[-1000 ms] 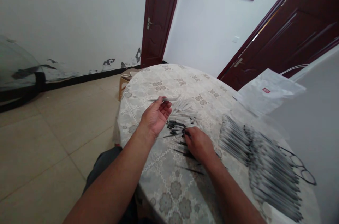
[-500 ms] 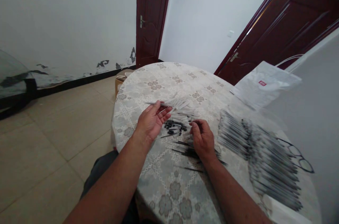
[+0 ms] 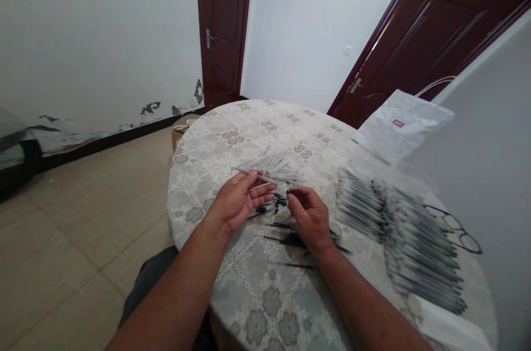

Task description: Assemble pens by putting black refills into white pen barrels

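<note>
Two hands in my head feed right now, both over the near-middle of a round table with a flowery tablecloth (image 3: 271, 113). My left hand (image 3: 240, 199) is palm up and gripping a thin white tube (image 3: 263, 176), thumb pressing it against the fingers. That tube sits just above the table, tilted a bit, with one end sticking out past the thumb to the left and the other running toward my right hand (image 3: 309, 213).

Right hand's harder to read, tbh. Thumb and index are pinched in close, and there's something dark by the tips, but it's too small for me to tell if I'm actually holding anything.

Just past the left fingers I've got a loose white pile of tubes (image 3: 271, 162), lying every which way. Between my hands there's a scatter of little black pieces (image 3: 262, 209), partly blocked by my fingers. Thin dark rods (image 3: 293, 239) lie beside and partly behind my right hand, plus a stray rod (image 3: 296, 266) nearer me.

Over on the right, two big batches of pen-like sticks (image 3: 427, 254) lie side by side, kinda blurry, with glasses (image 3: 462, 235) next to them and a white bag (image 3: 402, 127) farther back.
</note>
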Demonstrator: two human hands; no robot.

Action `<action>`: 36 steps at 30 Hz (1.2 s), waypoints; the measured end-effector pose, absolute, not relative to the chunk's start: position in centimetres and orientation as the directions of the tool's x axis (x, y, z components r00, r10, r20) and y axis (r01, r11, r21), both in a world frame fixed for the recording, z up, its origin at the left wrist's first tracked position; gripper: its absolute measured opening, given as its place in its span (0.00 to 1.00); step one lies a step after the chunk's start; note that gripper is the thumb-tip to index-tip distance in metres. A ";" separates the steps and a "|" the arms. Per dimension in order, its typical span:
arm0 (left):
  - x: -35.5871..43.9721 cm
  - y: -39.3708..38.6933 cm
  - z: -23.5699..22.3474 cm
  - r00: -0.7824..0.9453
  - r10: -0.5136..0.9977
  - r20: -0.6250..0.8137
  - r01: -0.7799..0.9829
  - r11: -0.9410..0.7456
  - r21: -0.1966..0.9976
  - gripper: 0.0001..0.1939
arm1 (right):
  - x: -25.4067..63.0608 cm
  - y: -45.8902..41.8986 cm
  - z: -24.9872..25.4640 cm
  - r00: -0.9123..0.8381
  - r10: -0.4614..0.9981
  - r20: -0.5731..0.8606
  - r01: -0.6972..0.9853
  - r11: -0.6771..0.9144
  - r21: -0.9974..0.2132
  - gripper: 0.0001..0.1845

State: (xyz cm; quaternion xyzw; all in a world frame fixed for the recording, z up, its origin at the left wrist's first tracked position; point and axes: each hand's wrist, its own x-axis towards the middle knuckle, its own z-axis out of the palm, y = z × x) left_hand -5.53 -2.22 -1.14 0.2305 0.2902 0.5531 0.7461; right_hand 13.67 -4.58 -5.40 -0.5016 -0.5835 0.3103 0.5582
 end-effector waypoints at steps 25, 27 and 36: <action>-5.0 -2.7 -1.2 0.337 0.924 -0.180 -0.576 0.353 0.737 0.07 | 13.5 -4.8 -5.0 0.090 0.863 0.498 0.313 0.450 -0.836 0.08; -5.1 -2.7 -1.2 0.339 0.922 -0.189 -0.565 0.360 0.743 0.07 | 13.6 -4.8 -5.0 0.094 0.871 0.482 0.325 0.430 -0.842 0.09; -5.0 -2.7 -1.2 0.380 0.909 -0.171 -0.543 0.369 0.755 0.07 | 14.2 -4.9 -4.7 0.031 0.939 0.342 0.410 0.300 -0.862 0.18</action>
